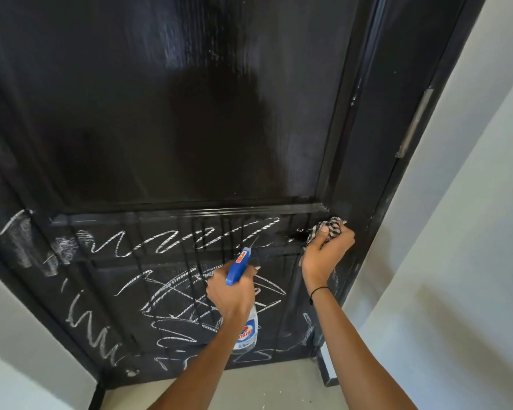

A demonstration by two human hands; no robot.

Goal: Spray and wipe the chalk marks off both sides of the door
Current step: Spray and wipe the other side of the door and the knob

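Our right hand (328, 253) grips a checked cloth (326, 229) against the black door (190, 113); the chalk scrawl (190, 238) runs leftward from it. Our left hand (231, 291) clasps the spray bottle (243, 306), nozzle toward the door.

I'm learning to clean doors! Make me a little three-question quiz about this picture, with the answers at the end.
1. True or false: the left hand holds the spray bottle.
2. Which part of the door looks wiped already? A) the top panel B) the bottom panel C) neither
3. Fill in: the right hand presses a checked ____ against the door.

Key:
1. True. Its grip is round the bottle's neck, under the blue trigger head.
2. A. The top looks dark and wet, while chalk marks cover the bottom.
3. Cloth, at the right end of the rail between the panels.
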